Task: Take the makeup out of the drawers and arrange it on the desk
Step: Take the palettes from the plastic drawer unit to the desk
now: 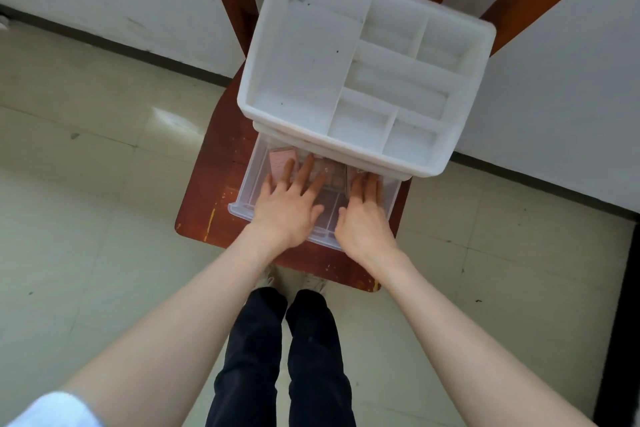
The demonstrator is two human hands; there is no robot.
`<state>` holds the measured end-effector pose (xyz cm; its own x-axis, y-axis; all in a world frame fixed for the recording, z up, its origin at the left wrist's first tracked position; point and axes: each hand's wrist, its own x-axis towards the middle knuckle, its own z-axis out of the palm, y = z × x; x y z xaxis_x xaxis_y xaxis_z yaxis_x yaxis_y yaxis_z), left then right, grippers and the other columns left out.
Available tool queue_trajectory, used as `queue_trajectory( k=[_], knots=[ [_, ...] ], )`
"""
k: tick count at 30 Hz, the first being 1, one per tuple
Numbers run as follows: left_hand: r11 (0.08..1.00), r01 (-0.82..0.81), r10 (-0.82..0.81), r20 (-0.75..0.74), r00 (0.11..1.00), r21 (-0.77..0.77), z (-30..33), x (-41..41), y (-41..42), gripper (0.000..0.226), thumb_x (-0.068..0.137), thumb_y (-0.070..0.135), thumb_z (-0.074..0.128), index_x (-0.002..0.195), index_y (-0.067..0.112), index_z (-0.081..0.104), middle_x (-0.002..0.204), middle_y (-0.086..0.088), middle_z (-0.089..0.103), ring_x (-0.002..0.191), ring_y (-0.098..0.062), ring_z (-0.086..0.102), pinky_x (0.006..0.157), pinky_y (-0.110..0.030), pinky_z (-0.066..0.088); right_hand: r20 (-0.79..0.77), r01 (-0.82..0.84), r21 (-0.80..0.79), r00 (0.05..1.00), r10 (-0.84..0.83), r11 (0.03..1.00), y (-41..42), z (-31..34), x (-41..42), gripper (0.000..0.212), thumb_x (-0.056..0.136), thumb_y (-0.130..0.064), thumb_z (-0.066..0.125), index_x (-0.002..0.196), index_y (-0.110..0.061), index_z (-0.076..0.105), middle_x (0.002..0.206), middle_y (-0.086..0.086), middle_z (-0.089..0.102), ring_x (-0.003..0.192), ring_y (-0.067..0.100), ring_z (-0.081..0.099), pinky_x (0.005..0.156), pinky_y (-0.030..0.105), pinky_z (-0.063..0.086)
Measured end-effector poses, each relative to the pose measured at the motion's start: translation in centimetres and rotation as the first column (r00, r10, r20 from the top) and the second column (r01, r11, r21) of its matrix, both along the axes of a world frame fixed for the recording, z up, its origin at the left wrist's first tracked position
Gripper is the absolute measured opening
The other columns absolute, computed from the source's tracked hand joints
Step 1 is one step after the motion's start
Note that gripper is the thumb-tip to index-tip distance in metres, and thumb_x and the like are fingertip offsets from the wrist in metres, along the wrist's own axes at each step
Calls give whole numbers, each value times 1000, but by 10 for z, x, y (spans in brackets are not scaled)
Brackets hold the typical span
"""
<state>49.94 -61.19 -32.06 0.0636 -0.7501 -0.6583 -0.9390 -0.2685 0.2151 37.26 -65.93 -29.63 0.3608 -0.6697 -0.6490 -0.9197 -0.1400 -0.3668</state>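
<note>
Makeup, flat pale-pink palettes (282, 163), lies in clear plastic drawer (242, 208) pulled out of white plastic organiser w/ divided top tray (349, 80), on red-brown wooden chair (214, 163). L hand (287, 204) & R hand (363, 215) both inside drawer, fingers straight, gripping nothing.

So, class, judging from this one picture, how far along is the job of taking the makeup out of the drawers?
Done: the clear drawer of the white organizer on the wooden chair is pulled open. In hand: the left hand and right hand reach inside, fingers straight, over a pink palette; nothing is gripped yet. Left: lifting the makeup out and arranging it; no desk is in view.
</note>
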Motion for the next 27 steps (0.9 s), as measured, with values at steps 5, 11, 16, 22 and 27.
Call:
queue_trajectory(
  k=[5, 11, 16, 22, 27],
  knots=[
    [998, -55, 54, -43, 998, -35, 13, -1, 20, 54, 96, 29, 35, 146, 20, 15, 156, -8, -5, 142, -31, 0, 111, -47, 18, 25, -67, 1, 997, 67, 998, 15, 5, -4, 53, 98, -21, 37, 147, -9, 21, 157, 13, -1, 142, 33, 13, 115, 37, 17],
    [939, -224, 229, -13, 973, -259, 17, 8, 9, 60, 83, -1, 49, 139, 10, 29, 146, -15, 22, 133, -33, 22, 104, -42, 35, 12, 83, -54, 996, -83, 995, 10, -2, 2, 51, 96, -21, 44, 143, -14, 26, 155, 11, 5, 135, 38, 26, 108, 44, 31],
    [948, -200, 231, 106, 967, -246, 7, 7, -2, 72, 83, 3, 54, 143, 14, 16, 138, -17, 33, 127, -34, 32, 99, -40, 38, -28, 167, -144, 985, -173, 975, 6, -11, 16, 59, 92, -18, 53, 142, -6, 23, 146, 18, 26, 133, 36, 27, 108, 43, 30],
    [956, -110, 177, 237, 955, -272, 6, 11, -1, 53, 84, 4, 52, 132, 10, 30, 112, -16, 48, 102, -31, 44, 86, -35, 36, 20, 374, -60, 928, -373, 926, 9, -13, 21, 74, 84, -19, 67, 142, -8, 22, 134, 18, 39, 125, 35, 37, 104, 42, 34],
    [943, -129, 170, 111, 979, -306, 14, 10, 5, 42, 80, -5, 50, 118, 10, 41, 108, -11, 47, 101, -28, 46, 87, -36, 33, 37, 498, 86, 864, -502, 863, 12, -14, 18, 33, 88, -19, 62, 117, -7, 52, 111, 11, 59, 110, 27, 52, 89, 33, 43]
  ],
)
